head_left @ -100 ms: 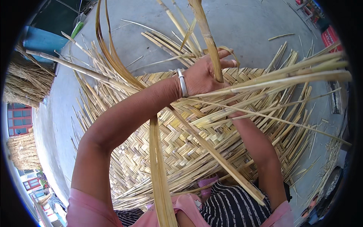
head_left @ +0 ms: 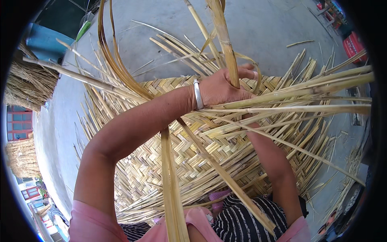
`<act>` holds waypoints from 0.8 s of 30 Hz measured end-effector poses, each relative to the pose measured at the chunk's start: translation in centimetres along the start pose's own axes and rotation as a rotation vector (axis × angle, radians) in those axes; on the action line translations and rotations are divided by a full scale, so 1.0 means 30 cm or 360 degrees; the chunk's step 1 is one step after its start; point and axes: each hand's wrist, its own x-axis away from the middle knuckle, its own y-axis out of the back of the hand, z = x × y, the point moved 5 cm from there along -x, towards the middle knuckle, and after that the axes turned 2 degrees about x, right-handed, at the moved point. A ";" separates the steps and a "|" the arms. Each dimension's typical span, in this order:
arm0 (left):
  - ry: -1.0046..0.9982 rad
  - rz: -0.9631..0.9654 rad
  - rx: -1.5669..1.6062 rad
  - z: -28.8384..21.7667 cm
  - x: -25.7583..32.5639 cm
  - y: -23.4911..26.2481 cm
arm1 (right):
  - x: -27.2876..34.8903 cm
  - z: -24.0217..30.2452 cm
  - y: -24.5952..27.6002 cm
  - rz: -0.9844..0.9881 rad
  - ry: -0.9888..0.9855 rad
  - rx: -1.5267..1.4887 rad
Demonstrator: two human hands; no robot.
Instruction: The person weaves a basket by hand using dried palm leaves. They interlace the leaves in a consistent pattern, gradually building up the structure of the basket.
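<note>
My left hand [head_left: 221, 88], a silver bangle [head_left: 197, 93] at its wrist, is over the far part of a woven reed mat [head_left: 181, 153]. Its fingers close round an upright split reed [head_left: 224, 40], and a white band shows on one fingertip. From the lower right my right forearm [head_left: 270, 155] reaches up under a fan of reed strips [head_left: 314, 84]. My right hand is hidden there, below the left, so its fingers cannot be made out. Beneath my left forearm, a wide flat reed strip [head_left: 171, 181] and a narrower one [head_left: 229, 181] run toward me.
Loose reed ends [head_left: 92, 101] stick out from the mat's edges over the grey concrete floor [head_left: 266, 32]. Stacked dry stalks [head_left: 30, 86] and a blue container [head_left: 46, 40] stand at the left. A red crate [head_left: 354, 46] is at the far right.
My left hand has shifted slightly right and down with the upright reed. The strips fanning to the right have changed their spread, one of them swinging lower.
</note>
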 end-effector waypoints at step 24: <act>0.0864 -0.0661 0.1081 0.034 -0.147 0.304 | -0.060 -0.077 0.025 0.0238 0.0161 0.0495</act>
